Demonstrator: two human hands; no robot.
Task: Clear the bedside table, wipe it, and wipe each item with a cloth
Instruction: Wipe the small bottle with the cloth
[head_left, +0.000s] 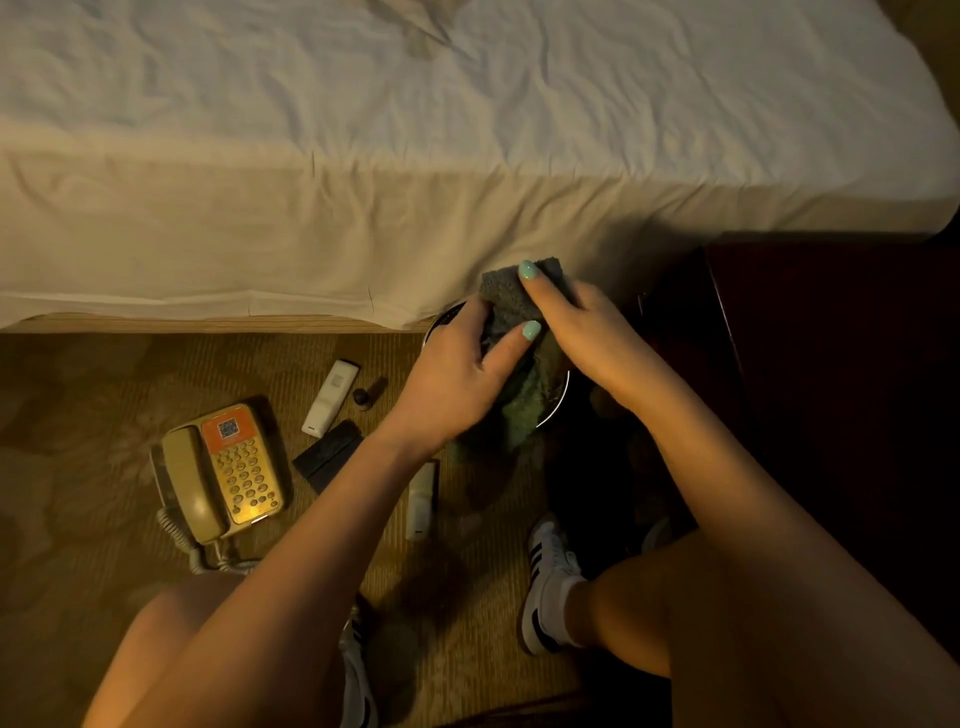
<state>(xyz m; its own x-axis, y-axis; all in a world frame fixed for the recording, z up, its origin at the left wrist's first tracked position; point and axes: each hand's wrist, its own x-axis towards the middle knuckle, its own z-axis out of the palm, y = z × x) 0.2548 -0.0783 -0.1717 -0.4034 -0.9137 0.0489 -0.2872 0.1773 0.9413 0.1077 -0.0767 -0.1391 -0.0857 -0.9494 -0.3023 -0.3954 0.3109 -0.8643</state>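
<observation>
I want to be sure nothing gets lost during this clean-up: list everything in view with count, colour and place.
bed: one, white sheet, top
carpet: one, brown patterned, floor
bedside table: one, dark wood, right
telephone: one, beige and orange, on carpet, left
remotes: two, white, on carpet, one partly behind left forearm
flat box: one, black, between the remotes
small bottle: one, dark, beside upper remote
round dish: one, metal-rimmed, under the cloth
cloth: one, grey-green, over the dish
shoes: two, white with black stripes, on carpet
left hand: grips the dish
right hand: grips the cloth
</observation>
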